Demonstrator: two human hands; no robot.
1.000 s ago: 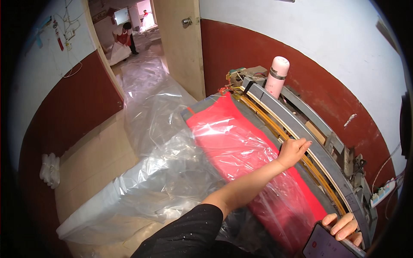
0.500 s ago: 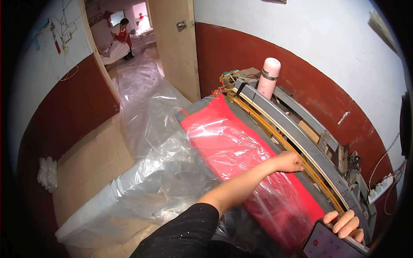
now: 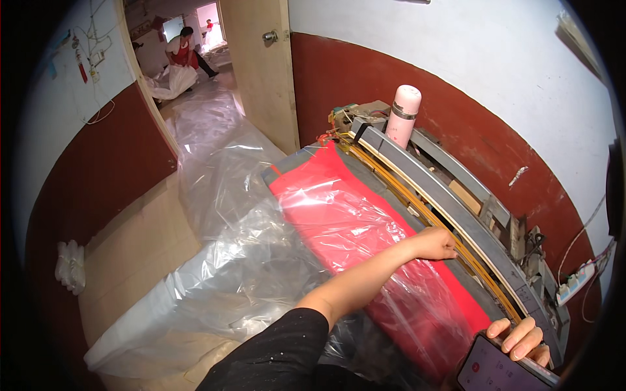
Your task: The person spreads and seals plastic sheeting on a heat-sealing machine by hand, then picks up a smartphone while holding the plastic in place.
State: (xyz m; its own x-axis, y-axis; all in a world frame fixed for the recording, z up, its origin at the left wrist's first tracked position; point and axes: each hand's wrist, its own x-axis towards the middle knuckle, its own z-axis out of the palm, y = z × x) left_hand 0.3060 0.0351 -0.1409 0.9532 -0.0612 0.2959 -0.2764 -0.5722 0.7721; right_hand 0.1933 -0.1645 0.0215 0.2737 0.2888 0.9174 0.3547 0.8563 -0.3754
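My left hand (image 3: 435,244), its arm in a black sleeve, is closed with curled fingers at the far right edge of a clear plastic film (image 3: 345,218). The film is drawn over a red sheet (image 3: 306,176) on a long grey machine bed, and creases run toward the hand. The fingertips sit right beside the yellow-brown strips (image 3: 417,202) along the machine. At the lower right, my right hand (image 3: 525,340) grips the top edge of a phone (image 3: 495,368) with a lit screen; its thumb is hidden.
A pink thermos (image 3: 403,116) stands behind the machine's grey bar (image 3: 417,159). Clear film spreads left over a cardboard-brown surface (image 3: 137,241) and through the doorway beside an open door (image 3: 261,85). A power strip (image 3: 576,284) hangs right. A person in a red apron (image 3: 182,52) bends over film beyond.
The whole scene has shifted slightly left in view. Beyond the doorway, the person in the apron now has a leg stretched out to the right. Both my hands keep their places.
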